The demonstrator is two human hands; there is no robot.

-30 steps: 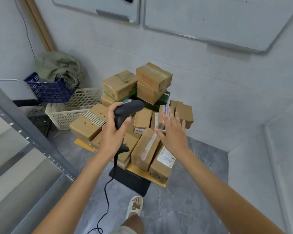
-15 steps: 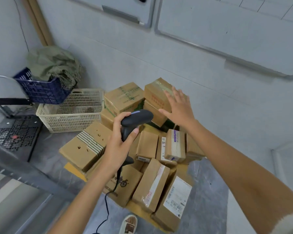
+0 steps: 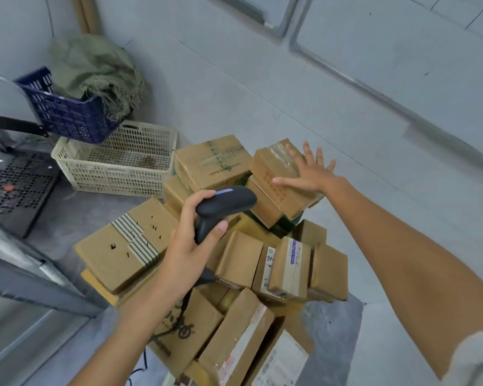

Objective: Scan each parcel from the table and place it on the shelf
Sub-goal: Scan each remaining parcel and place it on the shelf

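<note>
From my head camera I look down at a heap of cardboard parcels (image 3: 243, 263) piled on a low table whose yellow edge (image 3: 95, 282) shows under the striped box (image 3: 126, 243) at the left. My left hand (image 3: 187, 246) curls round the handle of the black barcode scanner (image 3: 223, 207), thumb on one side, fingers wrapped on the other, the scanner's head pointing right toward the top of the pile; its cable (image 3: 156, 335) runs down past my forearm. My right hand (image 3: 310, 174) is spread wide, fingers straight and apart, palm laid against the top parcel (image 3: 276, 174), a taped brown box that sits tilted at the peak of the pile, on another box; I am not closing on it. Beside it to the left lies a box with green tape (image 3: 212, 160). Behind the pile stand a cream plastic basket (image 3: 117, 162) and a blue crate (image 3: 67, 115) with a green sack (image 3: 95, 68) draped in it. The grey metal shelf frame (image 3: 25, 271) crosses the lower left corner.
</note>
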